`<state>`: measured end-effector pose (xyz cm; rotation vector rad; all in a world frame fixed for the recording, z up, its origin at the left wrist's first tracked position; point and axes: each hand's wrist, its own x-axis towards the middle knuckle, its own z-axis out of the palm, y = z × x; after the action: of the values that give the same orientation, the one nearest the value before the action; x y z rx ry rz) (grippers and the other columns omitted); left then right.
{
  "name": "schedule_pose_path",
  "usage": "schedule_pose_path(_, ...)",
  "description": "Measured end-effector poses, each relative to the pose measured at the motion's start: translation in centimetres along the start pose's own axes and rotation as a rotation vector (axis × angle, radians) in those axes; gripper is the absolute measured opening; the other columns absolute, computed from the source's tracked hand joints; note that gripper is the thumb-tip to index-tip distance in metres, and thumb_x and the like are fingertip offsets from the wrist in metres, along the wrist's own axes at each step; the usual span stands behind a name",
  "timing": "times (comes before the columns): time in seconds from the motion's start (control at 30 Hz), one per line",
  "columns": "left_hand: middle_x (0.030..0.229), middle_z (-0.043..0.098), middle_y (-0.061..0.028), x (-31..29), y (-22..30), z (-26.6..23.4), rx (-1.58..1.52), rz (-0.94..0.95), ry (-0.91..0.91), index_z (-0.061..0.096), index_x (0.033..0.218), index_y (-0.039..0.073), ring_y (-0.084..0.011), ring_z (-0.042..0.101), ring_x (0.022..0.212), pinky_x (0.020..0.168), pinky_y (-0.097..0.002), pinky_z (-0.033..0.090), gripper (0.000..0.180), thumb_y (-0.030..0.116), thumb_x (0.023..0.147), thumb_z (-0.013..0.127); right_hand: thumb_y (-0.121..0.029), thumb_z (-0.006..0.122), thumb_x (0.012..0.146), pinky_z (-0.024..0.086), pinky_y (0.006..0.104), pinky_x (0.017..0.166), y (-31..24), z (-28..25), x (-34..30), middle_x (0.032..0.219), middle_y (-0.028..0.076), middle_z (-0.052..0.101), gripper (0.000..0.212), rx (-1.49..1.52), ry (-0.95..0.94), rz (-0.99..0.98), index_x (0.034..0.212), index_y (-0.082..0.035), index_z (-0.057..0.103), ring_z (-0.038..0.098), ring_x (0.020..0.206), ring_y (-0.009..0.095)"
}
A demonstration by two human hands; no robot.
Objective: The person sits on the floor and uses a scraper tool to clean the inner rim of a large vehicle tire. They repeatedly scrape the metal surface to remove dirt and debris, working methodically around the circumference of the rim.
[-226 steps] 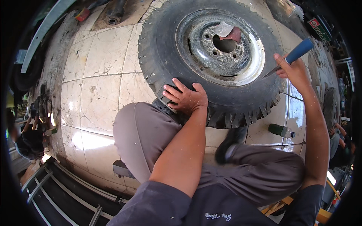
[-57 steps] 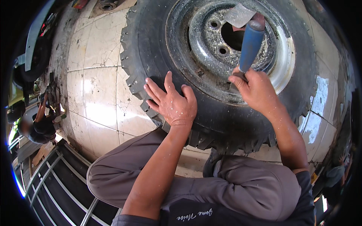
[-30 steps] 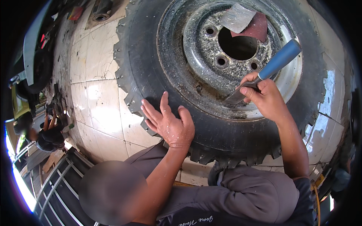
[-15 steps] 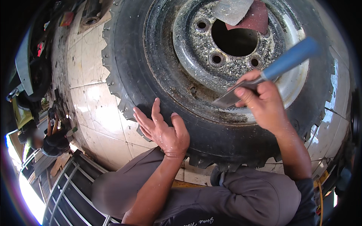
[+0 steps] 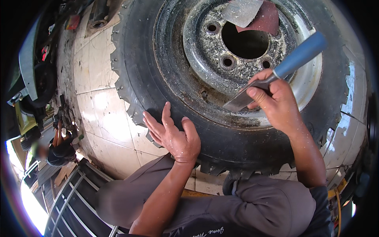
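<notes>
Tyre [image 5: 173, 75] lies flat on pale floor tiles [image 5: 98, 110], filling most of the view, knobbly tread along its left and lower edge. Steel rim [image 5: 209, 75] sits inside it, rusty and flaky, with bolt holes around a big centre hole [image 5: 244, 41]. Across the top of that hole lie a grey sheet scrap [image 5: 241, 11] and a dark red scrap [image 5: 266, 19], partly overlapping.

Left hand [image 5: 175, 136] rests palm down on the sidewall near the lower left tread, fingers spread and flat on the rubber, nothing gripped. Right hand [image 5: 278, 104] is curled round a blue-handled scraper [image 5: 276, 73], fingers wrapped tight, thumb lying along the metal. Flat blade tip touches the seam where rubber meets rim at the lower side; blue handle angles up to the right over the rim.

Person's grey-trousered knees [image 5: 260, 201] press against the tyre's near edge. Clutter of dark machine parts [image 5: 35, 79] at far left. Another person [image 5: 59, 148] crouches at lower left, well apart, beside a metal grate [image 5: 67, 201]. No containers readable; whether debris sits in the centre hole cannot be told.
</notes>
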<state>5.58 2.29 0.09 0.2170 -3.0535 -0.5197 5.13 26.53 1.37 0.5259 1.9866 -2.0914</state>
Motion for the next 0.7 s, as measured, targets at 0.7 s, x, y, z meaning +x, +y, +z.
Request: schedule_pose_path(0.7,0.157,0.015,-0.0318,-0.2,0.0,0.0,0.007,-0.015,-0.010,0.052,0.139,0.012,-0.0497,0.009,0.147,0.113,-0.0642,0.006,0.058,0.018,0.081,0.058,-0.015,0.066,0.095,0.055,0.0270,0.062,0.4,-0.2,-0.3,0.088,0.006,0.064,0.022,0.000,-0.007,0.018,0.108,0.000,0.057,0.063,0.072,0.011)
